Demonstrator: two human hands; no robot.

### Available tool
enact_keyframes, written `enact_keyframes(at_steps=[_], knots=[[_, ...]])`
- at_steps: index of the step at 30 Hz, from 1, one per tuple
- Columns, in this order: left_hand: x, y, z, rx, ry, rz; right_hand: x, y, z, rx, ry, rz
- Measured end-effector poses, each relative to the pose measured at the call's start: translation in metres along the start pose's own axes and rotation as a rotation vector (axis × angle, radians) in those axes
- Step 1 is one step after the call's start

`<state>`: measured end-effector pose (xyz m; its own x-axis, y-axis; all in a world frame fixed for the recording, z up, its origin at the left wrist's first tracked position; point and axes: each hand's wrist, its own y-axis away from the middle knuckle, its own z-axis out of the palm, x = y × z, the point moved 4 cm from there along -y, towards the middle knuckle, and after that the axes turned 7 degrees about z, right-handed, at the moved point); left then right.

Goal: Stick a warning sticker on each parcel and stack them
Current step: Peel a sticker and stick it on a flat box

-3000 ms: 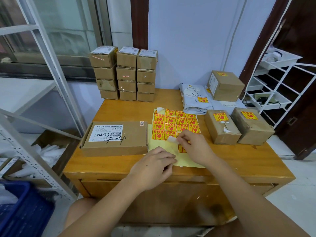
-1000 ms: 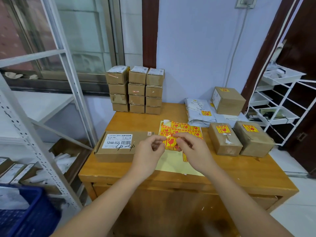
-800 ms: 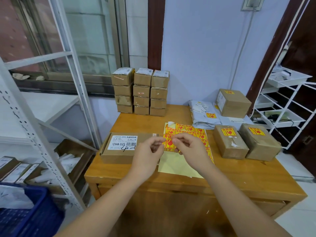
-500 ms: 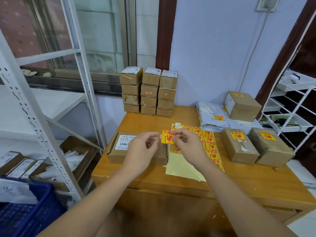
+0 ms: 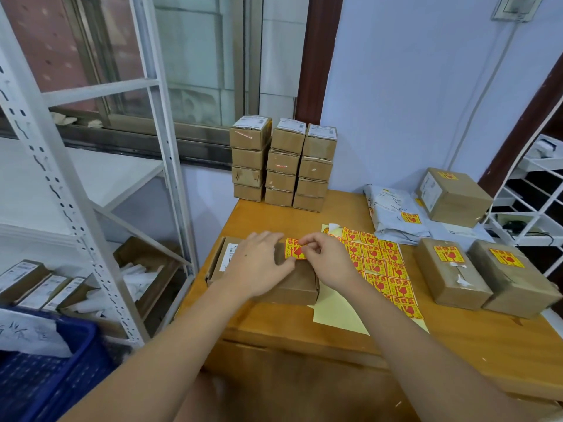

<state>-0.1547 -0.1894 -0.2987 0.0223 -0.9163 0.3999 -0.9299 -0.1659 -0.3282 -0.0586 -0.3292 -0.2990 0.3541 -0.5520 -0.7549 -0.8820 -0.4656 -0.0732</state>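
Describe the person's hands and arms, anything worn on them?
Both forearms are bare as far as the frame shows, with no sleeves in view. The left hand and right hand wear no gloves, and no rings, watch or bracelets are visible. Fingernails look short and unpainted, as far as can be seen.

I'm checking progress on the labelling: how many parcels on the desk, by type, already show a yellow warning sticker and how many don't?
Brown boxes with a sticker on top, at the right: 3
Grey mailer bags with a sticker: 1
Flat box being stickered under the hands: 1
Small stacked boxes at the back, no sticker visible: 12
Total: 17
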Motion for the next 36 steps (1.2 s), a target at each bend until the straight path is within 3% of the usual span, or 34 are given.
enact_keyframes(at_steps=[22, 36], knots=[[-0.005, 0.004, 0.013, 0.049, -0.049, 0.026, 0.002, -0.002, 0.015, 0.077, 0.083, -0.042], [-0.003, 0.007, 0.009, 0.024, -0.025, -0.018, -0.002, -0.002, 0.017, 0.134, 0.083, 0.044]])
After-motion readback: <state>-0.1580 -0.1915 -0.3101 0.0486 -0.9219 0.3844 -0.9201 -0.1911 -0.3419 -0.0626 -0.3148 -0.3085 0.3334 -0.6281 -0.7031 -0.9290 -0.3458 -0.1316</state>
